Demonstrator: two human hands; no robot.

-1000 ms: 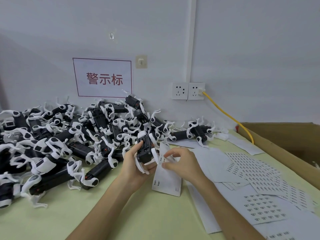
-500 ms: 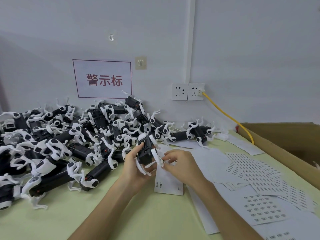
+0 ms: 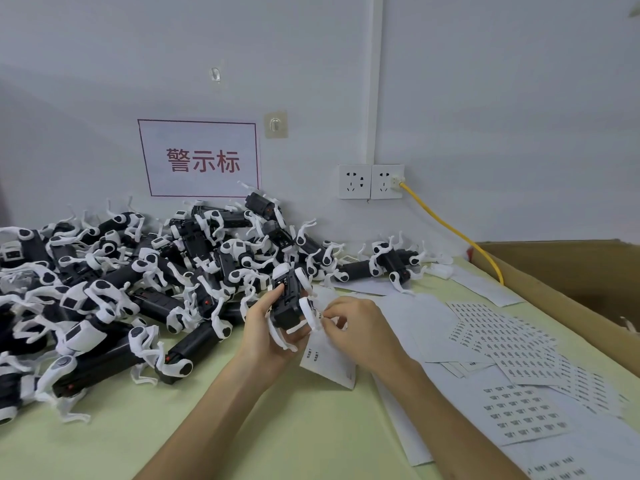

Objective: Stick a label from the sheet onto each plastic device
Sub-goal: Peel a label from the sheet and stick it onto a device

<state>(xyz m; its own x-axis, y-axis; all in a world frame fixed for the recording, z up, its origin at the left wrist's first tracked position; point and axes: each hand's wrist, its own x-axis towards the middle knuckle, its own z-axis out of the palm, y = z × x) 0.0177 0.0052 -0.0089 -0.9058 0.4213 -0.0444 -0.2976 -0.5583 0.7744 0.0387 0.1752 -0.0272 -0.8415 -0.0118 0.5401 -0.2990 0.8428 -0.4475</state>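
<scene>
Left hand point(image 3: 266, 329) clamps light, rigid black plastic device point(image 3: 289, 306) by its body; thin white legs point(image 3: 307, 311) look snappable. Right hand point(image 3: 360, 329) pinches floppy white label sheet point(image 3: 329, 358).

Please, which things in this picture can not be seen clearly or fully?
1. Head view: what the right hand pinches, covered by the hand itself.
2. Head view: print on the sheets, too small to read.
3. Head view: the pile of devices, cut off by the left edge.
4. Head view: the cable's lower end, hidden behind the box.
5. Head view: the held device's back, covered by the left hand.
</scene>
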